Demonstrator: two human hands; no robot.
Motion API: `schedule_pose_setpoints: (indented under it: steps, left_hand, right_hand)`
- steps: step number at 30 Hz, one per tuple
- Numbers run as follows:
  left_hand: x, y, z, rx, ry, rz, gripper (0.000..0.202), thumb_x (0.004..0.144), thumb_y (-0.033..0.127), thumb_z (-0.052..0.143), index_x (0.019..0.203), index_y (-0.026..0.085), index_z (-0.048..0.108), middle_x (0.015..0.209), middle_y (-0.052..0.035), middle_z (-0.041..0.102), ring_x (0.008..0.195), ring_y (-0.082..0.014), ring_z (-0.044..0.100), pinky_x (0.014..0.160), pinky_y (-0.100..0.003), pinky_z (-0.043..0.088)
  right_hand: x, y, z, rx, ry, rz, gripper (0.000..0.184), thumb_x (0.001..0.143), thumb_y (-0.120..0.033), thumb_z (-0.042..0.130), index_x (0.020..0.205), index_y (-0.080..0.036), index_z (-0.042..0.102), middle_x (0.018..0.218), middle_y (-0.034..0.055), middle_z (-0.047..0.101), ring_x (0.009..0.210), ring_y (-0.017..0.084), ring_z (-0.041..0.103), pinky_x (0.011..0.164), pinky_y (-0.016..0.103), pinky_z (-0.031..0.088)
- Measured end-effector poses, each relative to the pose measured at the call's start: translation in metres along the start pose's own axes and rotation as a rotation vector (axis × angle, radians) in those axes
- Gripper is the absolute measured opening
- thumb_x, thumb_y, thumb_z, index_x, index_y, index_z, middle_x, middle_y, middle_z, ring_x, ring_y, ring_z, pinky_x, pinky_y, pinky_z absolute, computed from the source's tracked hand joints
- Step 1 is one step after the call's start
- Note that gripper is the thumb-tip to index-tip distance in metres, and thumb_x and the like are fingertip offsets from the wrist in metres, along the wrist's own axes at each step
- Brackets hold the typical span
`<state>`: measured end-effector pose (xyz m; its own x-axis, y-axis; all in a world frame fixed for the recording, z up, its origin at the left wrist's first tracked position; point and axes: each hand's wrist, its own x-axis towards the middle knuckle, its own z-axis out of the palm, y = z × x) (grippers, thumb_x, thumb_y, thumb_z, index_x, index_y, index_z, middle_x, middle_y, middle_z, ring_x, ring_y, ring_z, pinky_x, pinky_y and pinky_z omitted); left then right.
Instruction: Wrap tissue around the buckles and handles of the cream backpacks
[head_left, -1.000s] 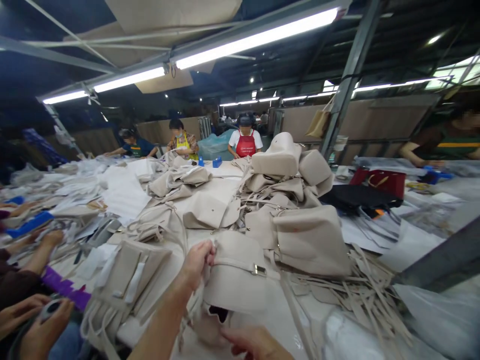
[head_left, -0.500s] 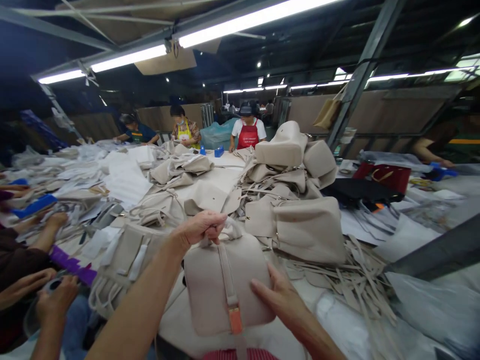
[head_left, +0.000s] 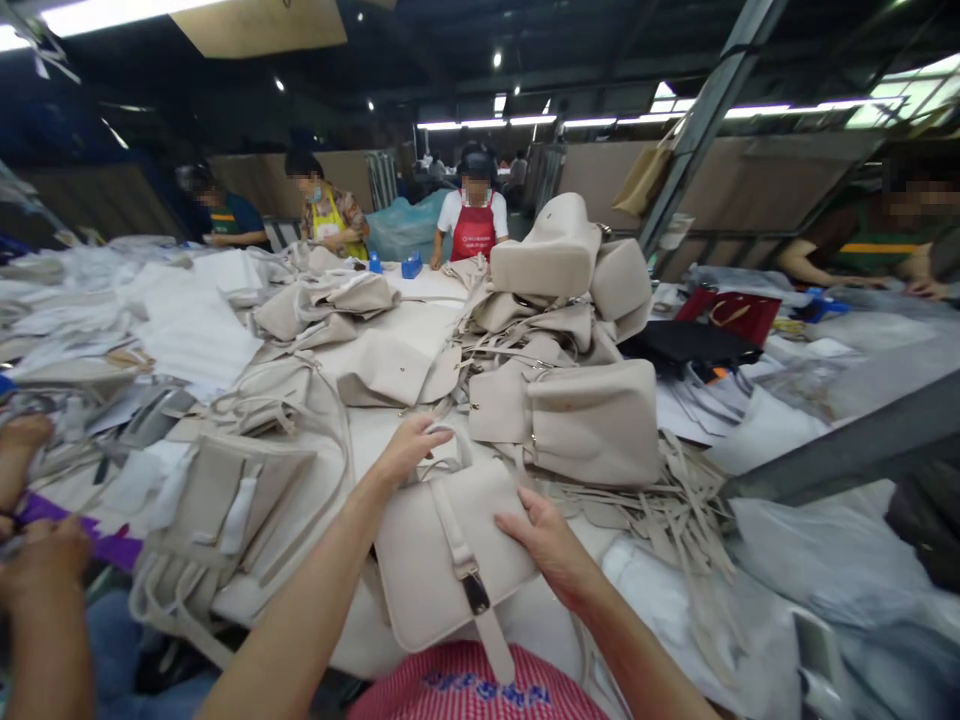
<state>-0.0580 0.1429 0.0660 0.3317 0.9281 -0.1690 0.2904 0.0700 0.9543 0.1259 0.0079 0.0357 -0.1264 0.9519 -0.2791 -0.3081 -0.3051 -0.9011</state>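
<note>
Pinching the right edge of a beige, smooth leather-like bag (head_left: pixel 412 565) with a rounded flap, the right hand (head_left: pixel 546 540) has its thumb on the front and its other fingers hidden behind. The left hand (head_left: pixel 411 447) is at the bag's top edge, by a short beige loop handle (head_left: pixel 448 457); I cannot tell whether its fingers close on that loop. Between the two hands, a narrow beige strap (head_left: pixel 450 525) runs down the flap through a shiny metal buckle (head_left: pixel 475 593). Below the hands, its loose end overlaps a red-and-white striped apron (head_left: pixel 472 690) with blue lettering.

Just beyond the right hand, a bulky beige bag (head_left: pixel 596 425) lies on its side on the pale worktop (head_left: pixel 369 438); to that hand's right is a tangle of thin beige straps (head_left: pixel 682 510), then crumpled clear plastic (head_left: pixel 825 560). To the left hand's left lies another beige bag (head_left: pixel 225 490) with white-wrapped parts. Farther ahead of the right hand, more beige bags (head_left: pixel 544 260) are heaped, a flat black bag (head_left: pixel 690 345) to their right. Well beyond both hands is a person in a red apron (head_left: pixel 474 225).
</note>
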Motion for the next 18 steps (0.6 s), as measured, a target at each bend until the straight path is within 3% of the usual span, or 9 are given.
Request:
schedule_pose_setpoints:
  steps: [4,7,10,13,15,18]
  left_hand:
    - [-0.013,-0.002,-0.008,0.028,0.039,0.045,0.027,0.066,0.043,0.068,0.069,0.017,0.058,0.063,0.0049,0.050,0.063,-0.0129,0.045,0.058,-0.022,0.036]
    - [-0.031,0.003,-0.019,0.089,-0.077,-0.005,0.029,0.069,0.044,0.068,0.076,0.017,0.062,0.066,0.0043,0.055,0.064,-0.0145,0.049,0.060,-0.023,0.036]
    - [-0.047,0.004,-0.023,0.018,-0.051,-0.052,0.034,0.073,0.047,0.065,0.089,0.018,0.065,0.078,0.0012,0.064,0.073,-0.0180,0.055,0.065,-0.024,0.039]
    - [-0.053,0.001,-0.017,-0.053,0.062,-0.091,0.037,0.071,0.050,0.066,0.092,0.019,0.064,0.077,0.0008,0.064,0.074,-0.0189,0.056,0.066,-0.024,0.040]
    - [-0.052,-0.001,-0.012,-0.079,0.103,-0.112,0.039,0.070,0.050,0.067,0.092,0.019,0.064,0.073,0.0013,0.063,0.071,-0.0183,0.055,0.064,-0.024,0.040]
    - [-0.048,0.001,-0.010,-0.105,0.128,-0.131,0.037,0.068,0.051,0.068,0.087,0.019,0.063,0.070,0.0021,0.061,0.067,-0.0168,0.053,0.062,-0.024,0.039]
  right_hand:
    - [-0.004,0.007,-0.015,0.009,-0.060,0.032,0.042,0.078,-0.052,0.064,0.105,-0.019,0.066,0.088,0.0049,0.073,0.074,0.017,0.066,0.070,0.029,0.051]
    - [0.002,0.024,-0.054,-0.380,0.143,0.069,0.048,0.089,-0.056,0.041,0.101,-0.016,0.065,0.081,0.0058,0.071,0.064,0.014,0.064,0.060,0.025,0.050]
    - [0.014,0.046,-0.107,-0.811,0.344,0.111,0.036,0.090,-0.040,0.040,0.086,-0.015,0.065,0.077,0.0062,0.069,0.071,0.018,0.066,0.060,0.027,0.051]
    - [0.031,0.061,-0.150,-1.039,0.417,0.103,0.023,0.084,-0.017,0.044,0.086,-0.018,0.067,0.091,0.0078,0.068,0.094,0.023,0.063,0.076,0.033,0.049]
    - [0.044,0.068,-0.166,-1.185,0.425,0.087,0.035,0.081,-0.005,0.040,0.097,-0.021,0.067,0.105,0.0089,0.065,0.104,0.024,0.059,0.085,0.034,0.044]
    - [0.064,0.075,-0.176,-1.352,0.385,0.091,0.044,0.081,0.001,0.036,0.103,-0.022,0.066,0.108,0.0106,0.062,0.092,0.022,0.062,0.079,0.033,0.042]
